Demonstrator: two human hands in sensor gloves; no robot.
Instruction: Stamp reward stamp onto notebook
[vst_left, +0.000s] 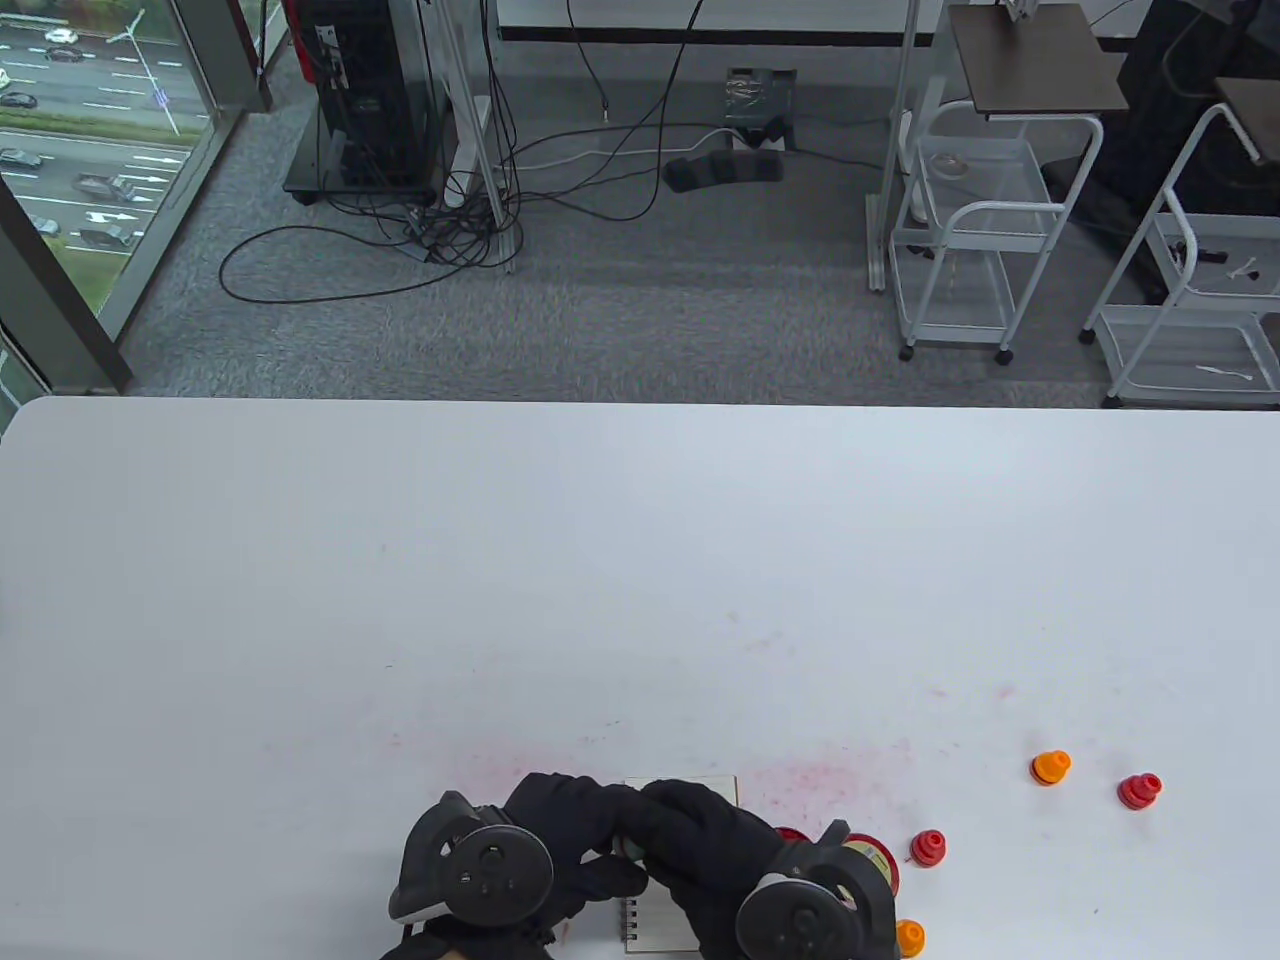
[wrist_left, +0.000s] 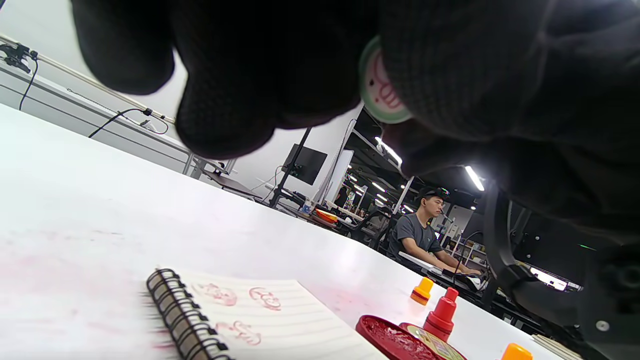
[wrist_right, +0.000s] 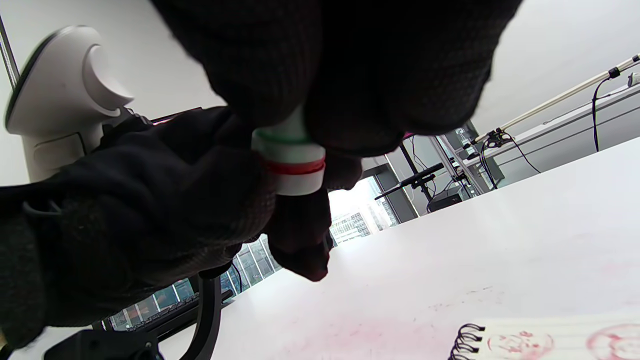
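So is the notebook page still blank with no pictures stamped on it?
No, the notebook page already shows several red stamped pictures on its lined paper in the left wrist view.

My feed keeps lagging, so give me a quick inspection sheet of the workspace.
Surface: white table, smeared with red ink near the front edge.
Job's things: stamp held above the spiral notebook, whose page shows red prints; open ink pad.
Clutter: spare red and orange stamps to the right.
Grippers: left hand and right hand both grip the stamp.
Cables: on the floor only.
Surroundings: carts, window, a seated person.
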